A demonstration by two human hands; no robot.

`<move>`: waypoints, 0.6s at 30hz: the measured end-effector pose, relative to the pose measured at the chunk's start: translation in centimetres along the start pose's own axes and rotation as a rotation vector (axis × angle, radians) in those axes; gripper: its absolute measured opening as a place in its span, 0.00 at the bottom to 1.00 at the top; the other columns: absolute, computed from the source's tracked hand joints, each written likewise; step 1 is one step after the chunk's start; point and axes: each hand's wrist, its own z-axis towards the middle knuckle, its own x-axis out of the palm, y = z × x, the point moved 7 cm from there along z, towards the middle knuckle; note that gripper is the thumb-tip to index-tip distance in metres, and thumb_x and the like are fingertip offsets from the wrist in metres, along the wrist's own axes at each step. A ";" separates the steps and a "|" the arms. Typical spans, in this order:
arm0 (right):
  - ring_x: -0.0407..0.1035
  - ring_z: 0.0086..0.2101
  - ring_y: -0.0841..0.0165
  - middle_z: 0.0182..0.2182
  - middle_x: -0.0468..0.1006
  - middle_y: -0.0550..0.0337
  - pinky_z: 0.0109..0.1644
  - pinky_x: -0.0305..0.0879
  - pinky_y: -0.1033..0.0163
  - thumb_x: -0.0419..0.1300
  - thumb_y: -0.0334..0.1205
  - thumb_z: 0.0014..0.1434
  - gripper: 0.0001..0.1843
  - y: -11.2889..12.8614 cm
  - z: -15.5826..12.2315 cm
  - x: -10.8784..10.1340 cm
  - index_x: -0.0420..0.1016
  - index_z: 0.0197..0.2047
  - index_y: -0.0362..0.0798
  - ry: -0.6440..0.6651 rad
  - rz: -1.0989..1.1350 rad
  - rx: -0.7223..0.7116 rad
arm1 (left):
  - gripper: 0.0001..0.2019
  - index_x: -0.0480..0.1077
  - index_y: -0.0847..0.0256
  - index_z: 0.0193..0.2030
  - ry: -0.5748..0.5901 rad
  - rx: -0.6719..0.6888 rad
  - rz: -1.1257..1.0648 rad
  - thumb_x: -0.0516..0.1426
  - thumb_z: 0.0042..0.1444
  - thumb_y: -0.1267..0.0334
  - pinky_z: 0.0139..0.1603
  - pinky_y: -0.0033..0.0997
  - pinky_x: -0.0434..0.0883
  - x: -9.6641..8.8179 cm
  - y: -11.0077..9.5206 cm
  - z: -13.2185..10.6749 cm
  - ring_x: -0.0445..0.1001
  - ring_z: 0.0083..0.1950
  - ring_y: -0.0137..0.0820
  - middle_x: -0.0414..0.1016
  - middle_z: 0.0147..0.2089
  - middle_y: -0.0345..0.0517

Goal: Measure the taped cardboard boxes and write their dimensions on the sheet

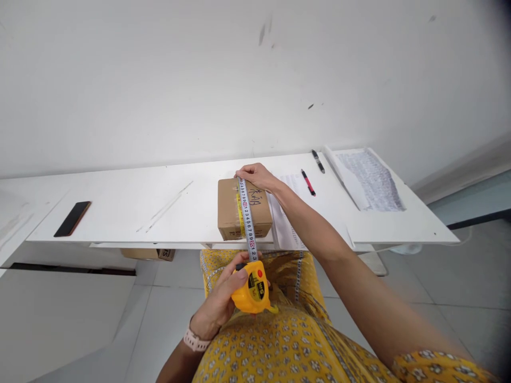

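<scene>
A small cardboard box [227, 205] with handwriting on top sits near the front edge of the white table. My left hand [223, 295] is closed around a yellow tape measure [251, 287] just in front of that edge. Its white blade [247, 218] runs out across the top of the box, beside a strip of yellow tape. At the far side of the box, my right hand [257, 174] pinches the blade's end against the box's back edge. The fingers there partly cover the blade tip.
Right of the box lie printed sheets [289, 234], a red pen [308, 182], a black pen [318, 161] and a written-on paper pad [369, 181]. A dark phone [72, 218] lies at the left. Another cardboard box [146, 254] shows below the table [191, 213].
</scene>
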 end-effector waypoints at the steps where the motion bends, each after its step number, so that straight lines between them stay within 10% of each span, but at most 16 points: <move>1: 0.63 0.28 0.71 0.26 0.74 0.58 0.33 0.57 0.63 0.61 0.54 0.54 0.19 0.0 0.0 -0.1 0.75 0.28 0.44 -0.009 -0.007 -0.001 | 0.31 0.64 0.60 0.60 -0.003 -0.009 0.001 0.62 0.54 0.45 0.22 0.26 0.75 -0.1 0.0 0.1 0.79 0.35 0.39 0.77 0.40 0.53; 18: 0.63 0.27 0.70 0.25 0.73 0.59 0.34 0.57 0.61 0.56 0.55 0.60 0.22 0.9 -0.1 -0.6 0.74 0.25 0.46 -0.051 -0.198 -0.029 | 0.39 0.57 0.59 0.68 -0.092 0.002 0.060 0.62 0.54 0.46 0.21 0.27 0.71 -0.7 -0.5 0.4 0.78 0.30 0.37 0.79 0.40 0.54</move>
